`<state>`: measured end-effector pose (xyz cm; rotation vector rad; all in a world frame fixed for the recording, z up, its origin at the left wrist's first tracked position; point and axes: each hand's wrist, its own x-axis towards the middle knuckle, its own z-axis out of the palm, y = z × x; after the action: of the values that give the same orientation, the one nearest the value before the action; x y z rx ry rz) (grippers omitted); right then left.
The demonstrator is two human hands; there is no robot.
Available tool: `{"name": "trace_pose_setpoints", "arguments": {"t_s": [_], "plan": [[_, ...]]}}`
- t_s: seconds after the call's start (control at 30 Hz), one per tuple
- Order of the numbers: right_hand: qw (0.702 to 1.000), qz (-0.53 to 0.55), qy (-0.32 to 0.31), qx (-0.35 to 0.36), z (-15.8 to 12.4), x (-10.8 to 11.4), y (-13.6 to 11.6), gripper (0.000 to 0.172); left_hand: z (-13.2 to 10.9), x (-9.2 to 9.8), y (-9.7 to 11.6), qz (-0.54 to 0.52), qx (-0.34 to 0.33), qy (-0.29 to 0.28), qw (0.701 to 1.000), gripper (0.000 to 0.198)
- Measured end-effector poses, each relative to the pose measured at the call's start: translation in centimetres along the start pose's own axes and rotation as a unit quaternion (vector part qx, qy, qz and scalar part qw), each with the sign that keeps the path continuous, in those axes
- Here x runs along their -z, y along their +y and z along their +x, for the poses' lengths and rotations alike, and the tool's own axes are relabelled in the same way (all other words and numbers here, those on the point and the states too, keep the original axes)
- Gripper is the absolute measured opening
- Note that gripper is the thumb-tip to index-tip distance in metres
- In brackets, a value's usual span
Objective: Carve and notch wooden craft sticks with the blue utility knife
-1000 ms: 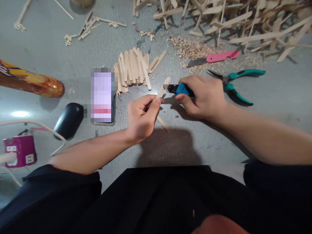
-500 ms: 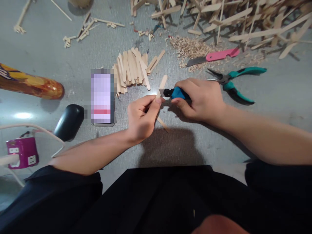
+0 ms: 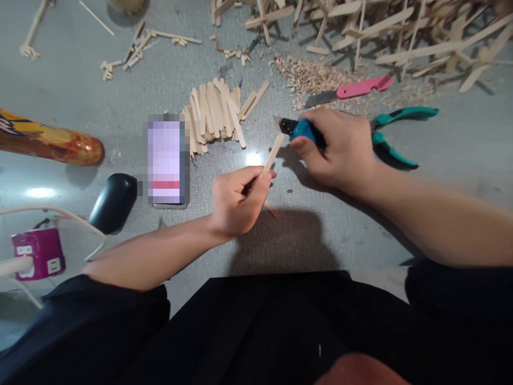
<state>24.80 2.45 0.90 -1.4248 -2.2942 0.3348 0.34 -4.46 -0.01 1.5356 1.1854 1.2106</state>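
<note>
A flat wooden craft stick (image 3: 274, 153) is pinched between the thumb and fingers of my left hand (image 3: 242, 199), tilted up toward the right. My right hand (image 3: 340, 147) is wrapped round a utility knife (image 3: 303, 131) with a blue and black handle. Its short blade points left, just above the stick's far end; whether they touch I cannot tell. Below my left hand a thin wooden piece (image 3: 271, 208) lies on the table. A pile of craft sticks (image 3: 216, 112) lies beyond my left hand.
Pliers with green handles (image 3: 395, 155) lie partly behind my right hand. A pink-handled blade (image 3: 363, 87) rests by wood shavings (image 3: 306, 75). Joined sticks (image 3: 425, 51) fill the back right. Leftward are a phone (image 3: 166, 160), a dark mouse (image 3: 114, 202), a tube can (image 3: 52, 140) and a purple power adapter (image 3: 40, 254).
The knife has moved up and right, from the middle of the stick to beyond its far end. My left hand and the stick have shifted slightly down and right.
</note>
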Motion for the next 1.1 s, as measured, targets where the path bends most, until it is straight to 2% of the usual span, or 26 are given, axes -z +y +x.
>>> {"name": "trace_pose_setpoints", "arguments": {"t_s": [0.1,0.2,0.33,0.37,0.43,0.47,0.53,0.6,0.67,0.73,0.8,0.97,1.1], "plan": [[1.000,0.028,-0.006,-0.002,0.0,0.3,0.2,0.075,-0.1,-0.1,-0.1,-0.017,-0.006,0.014,1.000,0.043],[0.999,0.047,0.001,-0.021,-0.2,0.5,-0.1,0.070,0.0,-0.2,-0.2,-0.043,0.016,0.029,0.999,0.036],[0.994,0.057,0.092,-0.032,-0.6,0.8,-0.7,0.090,0.3,-0.4,-0.3,-0.061,0.050,0.042,0.996,0.043],[0.992,0.082,0.093,-0.026,-0.8,0.9,-1.1,0.089,0.4,-0.4,-0.3,-0.063,0.057,0.043,0.995,0.045],[0.978,0.204,0.040,-0.023,-1.1,1.2,-1.9,0.076,0.4,-0.4,-0.2,-0.067,0.066,0.044,0.995,0.049],[0.948,0.316,-0.015,-0.037,-1.2,1.3,-2.4,0.067,0.4,-0.4,-0.2,-0.070,0.067,0.044,0.994,0.050],[0.861,0.490,-0.105,-0.089,-1.2,1.4,-3.1,0.061,0.4,-0.4,-0.1,-0.071,0.073,0.048,0.994,0.051],[0.792,0.575,-0.155,-0.130,-0.9,1.2,-3.4,0.056,0.4,-0.4,0.0,-0.073,0.076,0.048,0.993,0.052],[0.751,0.616,-0.189,-0.147,-0.6,0.8,-3.2,0.052,0.4,-0.5,0.1,-0.082,0.075,0.049,0.993,0.051],[0.728,0.636,-0.215,-0.141,-0.4,0.5,-2.8,0.048,0.6,-0.5,0.1,-0.096,0.069,0.056,0.991,0.051],[0.726,0.636,-0.229,-0.128,-0.4,0.3,-2.5,0.045,0.7,-0.6,0.1,-0.099,0.069,0.067,0.990,0.051],[0.768,0.586,-0.228,-0.120,-0.6,0.4,-2.7,0.042,1.0,-0.6,0.2,-0.099,0.062,0.055,0.992,0.051],[0.774,0.572,-0.241,-0.121,-0.4,0.5,-2.7,0.039,0.9,-0.4,0.2,-0.098,0.062,0.049,0.992,0.046]]}}
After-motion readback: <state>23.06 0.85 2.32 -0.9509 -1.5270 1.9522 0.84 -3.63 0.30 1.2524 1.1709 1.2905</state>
